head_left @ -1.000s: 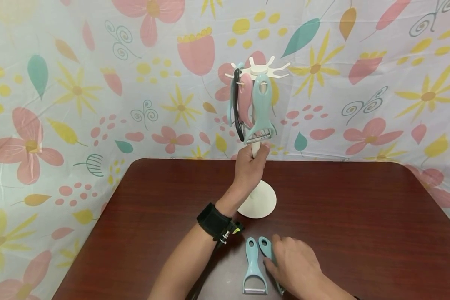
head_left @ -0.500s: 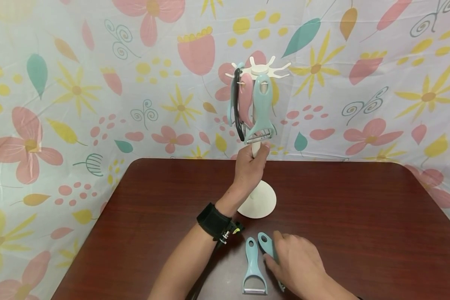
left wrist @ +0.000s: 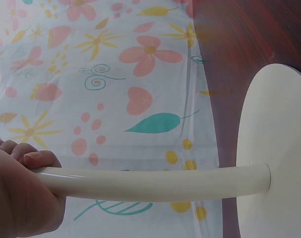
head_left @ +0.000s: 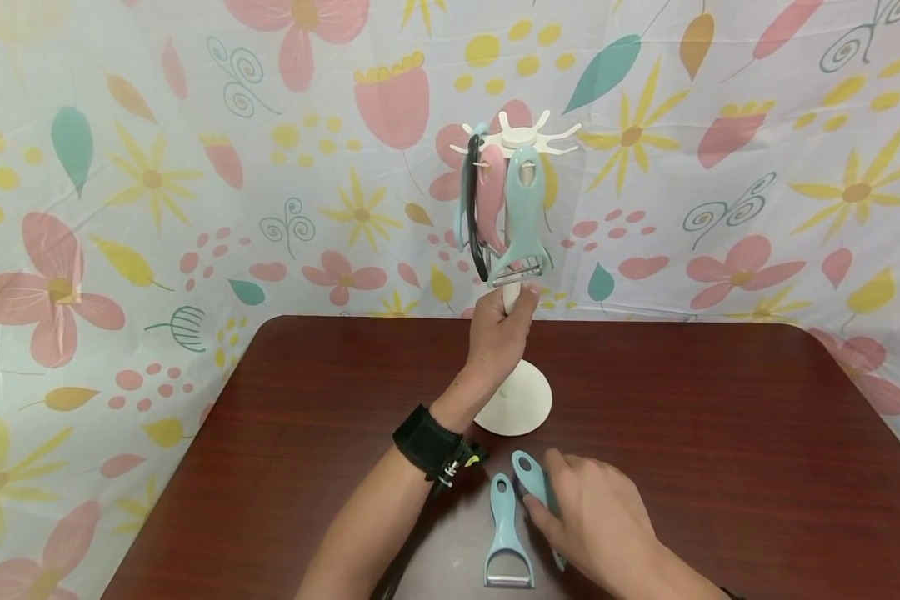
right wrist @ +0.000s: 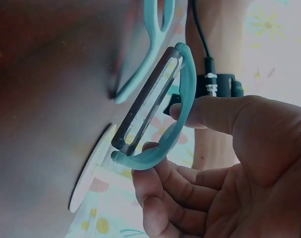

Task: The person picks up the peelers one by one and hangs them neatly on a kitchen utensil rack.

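Observation:
My left hand [head_left: 498,329] grips the pole of a cream utensil stand [head_left: 521,408], fingers curled round it below the hooks. In the left wrist view the bare pole [left wrist: 155,184] runs from that hand to the round base [left wrist: 279,134]. From the hooks hang a pale green peeler [head_left: 526,204], a pink peeler [head_left: 489,196], a black-handled tool and a blue one behind it. My right hand [head_left: 596,521] pinches a light blue peeler [right wrist: 187,84] between thumb and fingers, its blade frame showing in the right wrist view. A second light blue peeler [head_left: 504,521] lies just left of it.
The dark red-brown table [head_left: 720,442] reaches back to a floral cloth [head_left: 195,167] hung behind it. A black band with a small camera [head_left: 431,442] is strapped to the left wrist, and a dark cable runs along that forearm. Several hooks at the stand's top jut outward.
My right hand has moved slightly up and away from the table's near edge, carrying the light blue peeler with it. The left hand and the stand stay in place.

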`<state>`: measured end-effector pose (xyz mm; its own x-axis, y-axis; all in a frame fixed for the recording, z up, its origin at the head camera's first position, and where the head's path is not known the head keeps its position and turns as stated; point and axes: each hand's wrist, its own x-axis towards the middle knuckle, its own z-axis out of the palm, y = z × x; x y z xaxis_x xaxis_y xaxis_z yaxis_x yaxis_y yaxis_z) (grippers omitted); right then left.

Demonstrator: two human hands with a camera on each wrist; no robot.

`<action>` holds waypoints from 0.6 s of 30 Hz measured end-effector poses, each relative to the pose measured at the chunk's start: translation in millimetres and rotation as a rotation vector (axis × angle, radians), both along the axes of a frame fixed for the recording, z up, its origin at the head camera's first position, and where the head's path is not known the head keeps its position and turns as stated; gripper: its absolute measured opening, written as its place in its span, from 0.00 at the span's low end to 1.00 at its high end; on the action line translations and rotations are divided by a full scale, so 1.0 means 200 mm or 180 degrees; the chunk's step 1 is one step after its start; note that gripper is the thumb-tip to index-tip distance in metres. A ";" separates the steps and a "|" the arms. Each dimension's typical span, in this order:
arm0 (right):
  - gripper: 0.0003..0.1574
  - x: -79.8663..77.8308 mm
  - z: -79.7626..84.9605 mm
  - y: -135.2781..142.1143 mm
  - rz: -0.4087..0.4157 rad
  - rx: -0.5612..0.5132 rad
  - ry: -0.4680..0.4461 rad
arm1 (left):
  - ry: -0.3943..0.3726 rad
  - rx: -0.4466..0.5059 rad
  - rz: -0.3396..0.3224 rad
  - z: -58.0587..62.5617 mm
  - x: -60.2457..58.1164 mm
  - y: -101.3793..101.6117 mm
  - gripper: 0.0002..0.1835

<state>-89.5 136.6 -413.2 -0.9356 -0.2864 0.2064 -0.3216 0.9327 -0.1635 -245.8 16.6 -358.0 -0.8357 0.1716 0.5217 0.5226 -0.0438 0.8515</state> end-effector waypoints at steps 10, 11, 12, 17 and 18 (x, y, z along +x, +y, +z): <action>0.19 -0.02 0.08 0.02 -0.0121 -0.0276 0.0091 | 0.0005 -0.0045 0.0044 -0.11 -0.09 0.02 0.32; 0.19 -0.02 0.09 0.02 -0.0136 -0.0304 0.0097 | 0.0016 -0.0045 0.0047 -0.11 -0.09 0.02 0.32; 0.18 -0.03 0.10 0.02 -0.0144 -0.0335 0.0094 | 0.0023 -0.0045 0.0054 -0.11 -0.09 0.02 0.32; 0.16 -0.04 0.15 0.02 -0.0172 -0.0471 0.0165 | 0.0028 -0.0031 0.0034 -0.11 -0.09 0.02 0.32; 0.16 -0.05 0.16 0.02 -0.0177 -0.0496 0.0168 | 0.0029 -0.0030 0.0029 -0.11 -0.09 0.02 0.32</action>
